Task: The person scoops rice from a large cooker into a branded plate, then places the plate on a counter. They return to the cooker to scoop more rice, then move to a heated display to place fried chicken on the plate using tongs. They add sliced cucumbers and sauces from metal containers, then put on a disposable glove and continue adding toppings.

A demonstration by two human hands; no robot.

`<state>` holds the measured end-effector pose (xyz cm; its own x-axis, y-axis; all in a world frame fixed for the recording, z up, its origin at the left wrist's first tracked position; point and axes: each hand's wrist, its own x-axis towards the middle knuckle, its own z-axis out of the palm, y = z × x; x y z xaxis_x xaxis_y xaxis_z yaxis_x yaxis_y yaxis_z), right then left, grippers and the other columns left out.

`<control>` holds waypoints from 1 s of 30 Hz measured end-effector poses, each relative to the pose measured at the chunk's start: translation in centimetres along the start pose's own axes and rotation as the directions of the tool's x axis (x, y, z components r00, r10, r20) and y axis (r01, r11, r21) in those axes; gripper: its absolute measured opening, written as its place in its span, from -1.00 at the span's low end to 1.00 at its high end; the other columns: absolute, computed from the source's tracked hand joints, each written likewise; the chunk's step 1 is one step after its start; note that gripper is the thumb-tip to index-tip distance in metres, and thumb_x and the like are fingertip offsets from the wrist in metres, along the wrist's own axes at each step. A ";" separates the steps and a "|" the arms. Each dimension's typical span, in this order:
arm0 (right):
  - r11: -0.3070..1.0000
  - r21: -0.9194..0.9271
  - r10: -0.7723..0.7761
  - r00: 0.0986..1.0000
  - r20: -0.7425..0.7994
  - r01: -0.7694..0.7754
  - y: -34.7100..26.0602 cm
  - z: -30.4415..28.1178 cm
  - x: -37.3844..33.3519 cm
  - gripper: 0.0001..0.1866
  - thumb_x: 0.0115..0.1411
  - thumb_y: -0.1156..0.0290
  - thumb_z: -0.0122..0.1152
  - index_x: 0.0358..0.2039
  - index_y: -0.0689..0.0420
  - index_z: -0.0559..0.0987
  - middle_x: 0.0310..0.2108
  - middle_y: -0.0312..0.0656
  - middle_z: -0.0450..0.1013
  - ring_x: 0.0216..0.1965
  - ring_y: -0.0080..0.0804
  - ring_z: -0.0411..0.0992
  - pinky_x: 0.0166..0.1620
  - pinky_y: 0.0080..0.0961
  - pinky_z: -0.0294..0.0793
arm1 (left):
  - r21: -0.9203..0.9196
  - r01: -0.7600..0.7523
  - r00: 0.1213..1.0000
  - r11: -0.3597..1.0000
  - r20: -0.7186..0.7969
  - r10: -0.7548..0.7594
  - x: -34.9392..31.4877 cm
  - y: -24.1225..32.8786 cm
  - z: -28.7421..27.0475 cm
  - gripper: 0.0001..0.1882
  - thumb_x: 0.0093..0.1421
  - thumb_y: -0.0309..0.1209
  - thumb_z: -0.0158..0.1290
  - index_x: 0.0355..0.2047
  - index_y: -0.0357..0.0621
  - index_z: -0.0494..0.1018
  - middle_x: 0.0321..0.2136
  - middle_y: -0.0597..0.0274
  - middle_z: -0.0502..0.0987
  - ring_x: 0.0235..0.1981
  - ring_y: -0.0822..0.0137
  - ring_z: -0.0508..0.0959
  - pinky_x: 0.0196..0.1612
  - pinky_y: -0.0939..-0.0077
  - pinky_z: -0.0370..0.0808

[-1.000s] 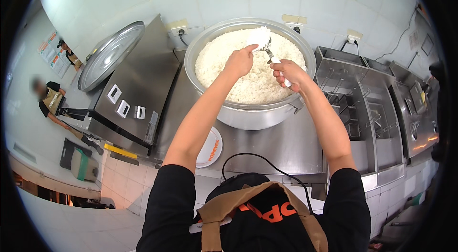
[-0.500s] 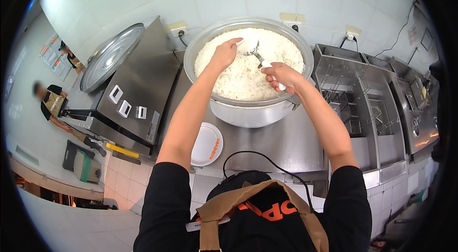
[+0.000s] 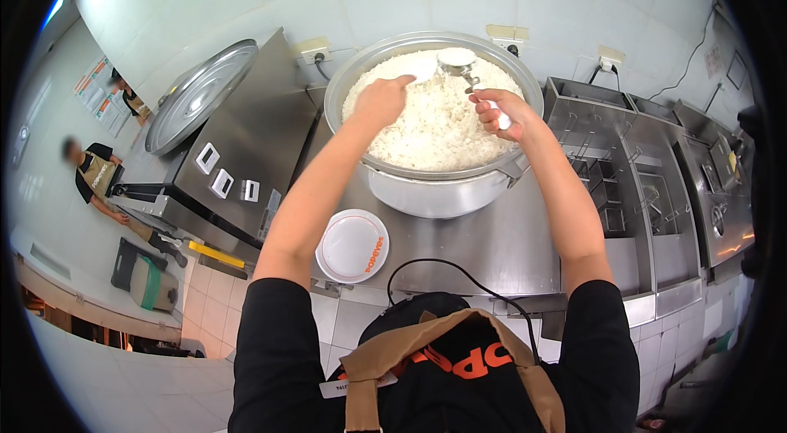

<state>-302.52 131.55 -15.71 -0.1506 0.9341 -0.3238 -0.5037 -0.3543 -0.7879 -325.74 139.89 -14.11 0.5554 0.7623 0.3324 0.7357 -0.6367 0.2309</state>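
Observation:
A large round metal pot (image 3: 434, 193) of cooked white rice (image 3: 434, 125) stands in front of me. My right hand (image 3: 502, 111) is closed round the white handle of a metal scoop (image 3: 461, 72). The scoop's bowl, over the far right of the rice, is filled with white rice. My left hand (image 3: 384, 100) reaches over the left part of the rice, closed on a flat white utensil (image 3: 423, 66) that looks like a rice paddle. Its outline blends into the rice, and my fingers hide its grip. Utensil and scoop are close together, with a narrow gap between them.
A white plate (image 3: 352, 246) lies at the steel counter's (image 3: 484, 248) front edge. A round metal lid (image 3: 205, 93) leans on a steel cabinet (image 3: 254, 129) at left. Fryer baskets (image 3: 607, 187) sit at right. A black cable (image 3: 459, 266) curves near me. Two people stand far left.
The scoop has moved right, away from the white utensil, and its rice-filled bowl now faces up. My left hand stays over the rice. The whole view has shifted slightly.

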 end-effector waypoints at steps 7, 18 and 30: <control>0.969 -0.247 -0.019 0.999 0.038 0.027 -0.2 1.2 -1.3 -0.84 0.22 0.39 -0.05 -0.23 0.18 0.33 -0.67 -0.43 0.23 -0.76 -0.75 0.09 -0.73 -0.75 0.05 | 0.005 -0.016 0.999 1.000 -0.041 0.017 2.2 1.6 -1.5 -0.62 0.22 -0.36 -0.27 -0.01 0.16 0.42 -0.27 -0.08 0.53 -0.24 -0.02 0.53 -0.14 0.15 0.45; 0.109 -0.979 -0.230 0.954 -0.191 -0.170 -5.4 -0.5 1.7 -0.53 0.20 0.06 0.01 -0.37 0.31 0.51 -0.69 -0.27 0.36 -0.76 -0.51 0.28 -0.70 -0.49 0.26 | -0.056 0.161 0.979 0.985 -0.114 -0.167 0.3 -4.3 -2.9 -0.66 0.23 -0.29 -0.25 -0.05 -0.03 0.38 -0.27 -0.12 0.52 -0.19 -0.08 0.49 -0.11 0.12 0.40; -0.159 -0.911 0.194 0.893 -0.406 -0.380 -0.8 2.2 4.3 -0.70 0.14 0.27 0.01 -0.54 0.27 0.46 -0.69 -0.19 0.35 -0.70 -0.42 0.33 -0.65 -0.43 0.41 | -0.442 0.164 0.976 0.882 -0.060 -0.211 -10.9 -8.0 -7.6 -0.69 0.28 -0.26 -0.19 -0.01 -0.06 0.31 -0.60 -0.03 0.43 -0.52 0.10 0.47 -0.35 0.33 0.37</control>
<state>-304.64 135.92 -15.28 0.1133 0.7473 -0.6548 0.9124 -0.3391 -0.2291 -340.63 135.74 -12.64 0.3633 0.8712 0.3302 0.5684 -0.4880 0.6623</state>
